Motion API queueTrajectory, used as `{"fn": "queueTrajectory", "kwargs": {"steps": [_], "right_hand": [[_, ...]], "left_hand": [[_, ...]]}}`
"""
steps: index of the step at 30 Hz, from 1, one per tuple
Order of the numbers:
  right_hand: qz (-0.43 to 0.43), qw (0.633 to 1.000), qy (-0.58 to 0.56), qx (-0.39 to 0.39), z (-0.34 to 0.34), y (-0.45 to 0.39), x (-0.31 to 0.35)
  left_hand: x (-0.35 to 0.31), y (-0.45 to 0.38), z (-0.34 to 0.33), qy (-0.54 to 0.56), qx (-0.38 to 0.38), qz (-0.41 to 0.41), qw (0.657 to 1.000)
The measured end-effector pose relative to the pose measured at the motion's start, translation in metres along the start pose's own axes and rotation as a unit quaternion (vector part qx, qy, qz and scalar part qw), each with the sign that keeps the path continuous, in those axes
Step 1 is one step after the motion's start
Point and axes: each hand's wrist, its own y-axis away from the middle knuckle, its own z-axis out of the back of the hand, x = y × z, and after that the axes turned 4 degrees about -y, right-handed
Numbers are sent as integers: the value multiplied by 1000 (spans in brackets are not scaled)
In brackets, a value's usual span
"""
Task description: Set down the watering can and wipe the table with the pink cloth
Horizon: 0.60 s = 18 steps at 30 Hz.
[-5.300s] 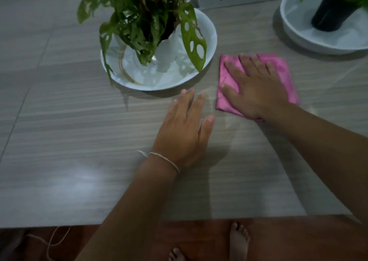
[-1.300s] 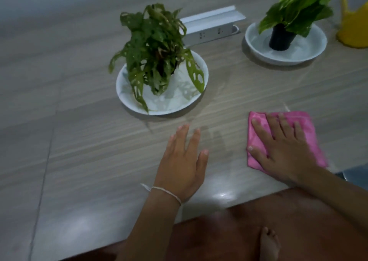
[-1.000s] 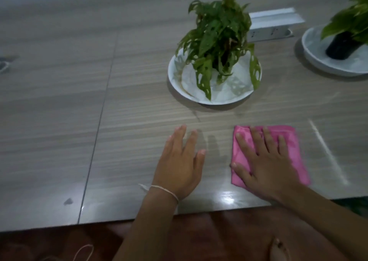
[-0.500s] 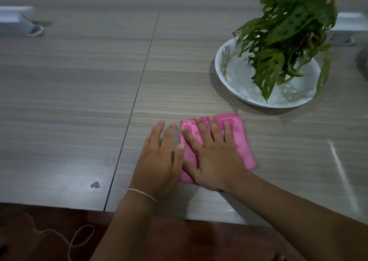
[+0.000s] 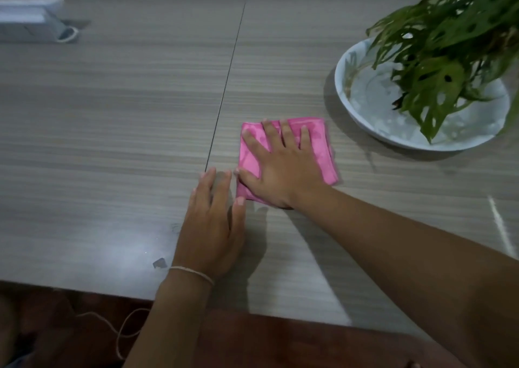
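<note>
right hand [image 5: 283, 171] flat | folded square pink cloth [image 5: 323, 148] | wood-grain table [image 5: 112, 115]

Folded pink square cloth [image 5: 320, 143] lies flat on the grey wood-grain table [image 5: 112, 115], near its front edge. It sits just right of the tabletop seam, partly covered.

A white shallow dish [image 5: 365, 120] sits at the right side of the view, and a green plant with holed leaves [image 5: 449, 44] stands in it, its foliage hanging over the dish's near rim. At the far left a white box-shaped unit [image 5: 31, 19] lies flat with a pale cord loop [image 5: 67, 35] at its right end. Below the near edge, a reddish-brown floor [image 5: 280, 342] shows, with a thin light cord [image 5: 118, 328] curling across it at the lower left
</note>
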Motion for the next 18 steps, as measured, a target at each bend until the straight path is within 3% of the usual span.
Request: {"fn": "queueTrajectory", "kwargs": {"steps": [10,18], "right_hand": [[5,999,-26,-20,1,2,-1],[96,951,-196,-217,0,83,-44]], "left_hand": [[-23,10,-3,-5,3,7,1000],[-77,17,-4,14,13,-27,999]]}}
